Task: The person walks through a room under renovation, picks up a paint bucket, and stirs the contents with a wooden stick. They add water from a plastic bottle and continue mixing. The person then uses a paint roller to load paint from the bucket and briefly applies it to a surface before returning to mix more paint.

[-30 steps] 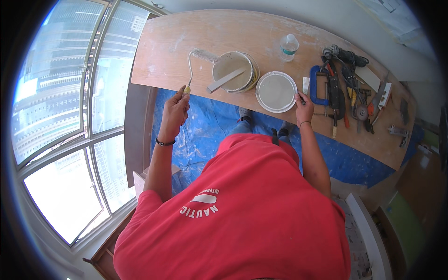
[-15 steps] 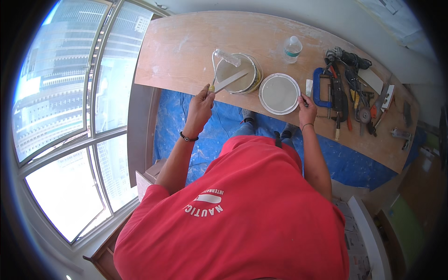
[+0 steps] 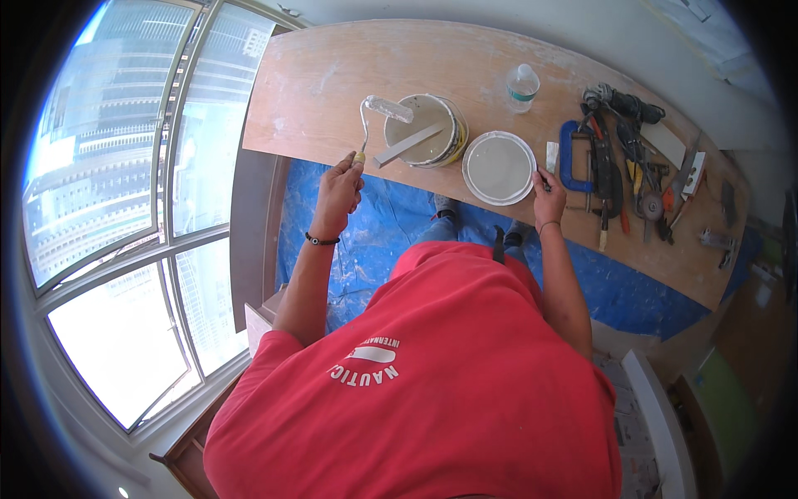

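Note:
My left hand [image 3: 339, 193] is closed around the yellow handle of a small paint roller [image 3: 391, 109]. Its pale, wet-looking sleeve is raised at the left rim of an open paint bucket [image 3: 458, 150]. Pale paint shows inside the bucket. A flat light strip [image 3: 409, 145] lies slantwise across the opening, its near end jutting past the rim, apart from my left hand. Beside the bucket, my right hand [image 3: 549, 197] grips the right edge of a round white lid [image 3: 499, 168], with a small dark piece showing at the fingers.
On the wooden tabletop [image 3: 324, 91] stand a clear plastic bottle [image 3: 522, 88] and, to the right, a blue clamp [image 3: 568, 156], a dark power tool [image 3: 623, 103] and several hand tools. Blue sheeting [image 3: 357, 279] covers the floor below. Tall windows [image 3: 116, 183] line the left side.
My left hand has moved left with the roller, lifting its sleeve toward the bucket's left rim. The flat strip has shifted slightly left and down. My right hand and the lid have barely moved.

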Demonstrator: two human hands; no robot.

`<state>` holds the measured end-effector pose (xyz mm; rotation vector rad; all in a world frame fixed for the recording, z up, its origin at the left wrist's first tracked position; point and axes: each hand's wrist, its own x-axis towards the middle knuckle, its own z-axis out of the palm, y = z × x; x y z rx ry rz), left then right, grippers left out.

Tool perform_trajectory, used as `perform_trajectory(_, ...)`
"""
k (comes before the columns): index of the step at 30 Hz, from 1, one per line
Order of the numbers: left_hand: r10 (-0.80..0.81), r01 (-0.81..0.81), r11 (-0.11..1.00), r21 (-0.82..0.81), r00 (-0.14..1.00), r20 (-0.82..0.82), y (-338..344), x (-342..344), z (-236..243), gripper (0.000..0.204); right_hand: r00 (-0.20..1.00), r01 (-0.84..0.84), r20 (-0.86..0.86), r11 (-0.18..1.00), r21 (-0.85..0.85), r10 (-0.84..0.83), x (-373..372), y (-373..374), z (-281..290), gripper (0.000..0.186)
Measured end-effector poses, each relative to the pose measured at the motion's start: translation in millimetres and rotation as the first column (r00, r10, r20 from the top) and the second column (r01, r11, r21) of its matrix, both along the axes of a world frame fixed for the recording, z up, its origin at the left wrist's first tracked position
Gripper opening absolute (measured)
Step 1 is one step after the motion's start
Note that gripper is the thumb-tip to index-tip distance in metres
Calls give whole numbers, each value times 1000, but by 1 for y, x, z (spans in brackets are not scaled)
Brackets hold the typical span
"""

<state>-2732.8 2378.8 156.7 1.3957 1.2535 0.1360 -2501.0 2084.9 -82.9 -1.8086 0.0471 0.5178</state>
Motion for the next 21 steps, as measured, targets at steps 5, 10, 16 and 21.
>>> perform_trajectory(5,-3,4,999,45,1000,-7,6,-1,15,58,1000,-13,7,999,-32,13,1,-1,-4,29)
perform_trajectory(10,-27,28,996,80,999,-21,-4,-3,27,57,999,-15,31,1000,-14,15,0,0,-4,29)
perform_trajectory(16,-46,48,998,27,995,-83,-11,-10,24,58,998,-29,56,999,-41,31,1,0,-2,29)
perform_trajectory(21,-26,27,999,25,998,-50,-9,14,1,60,998,-23,60,996,-81,28,0,1,1,29)
